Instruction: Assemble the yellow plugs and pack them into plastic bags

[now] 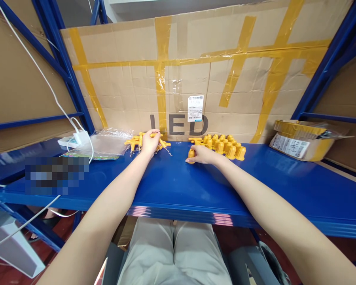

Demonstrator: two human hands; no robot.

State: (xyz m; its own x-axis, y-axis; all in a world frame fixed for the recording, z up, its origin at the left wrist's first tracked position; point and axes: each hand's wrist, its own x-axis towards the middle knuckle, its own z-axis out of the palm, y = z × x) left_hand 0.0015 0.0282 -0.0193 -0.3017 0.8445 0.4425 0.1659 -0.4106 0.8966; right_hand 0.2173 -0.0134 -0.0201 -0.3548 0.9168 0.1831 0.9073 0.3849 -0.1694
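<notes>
My left hand (150, 143) is at a pile of yellow branched plastic pieces with thin chains (133, 143), in the middle of the shelf. Its fingers are closed on a yellow plastic piece (153, 135), mostly hidden by the hand and the pile. To the right, my right hand (204, 154) pinches a yellow bell-shaped cap (191, 155) that stands upright at the shelf surface. Several more yellow caps (230, 152) stand in rows just behind and right of that hand. A yellow T-shaped piece (195, 139) lies at the near left of the rows.
A large taped cardboard sheet (130, 95) backs the blue shelf (172, 186). On the right sits an opened cardboard box (302, 140). At left are a clear plastic bag (111, 141), a white plug with cable (81, 137) and a blurred-out item (57, 175). Blue posts flank both sides.
</notes>
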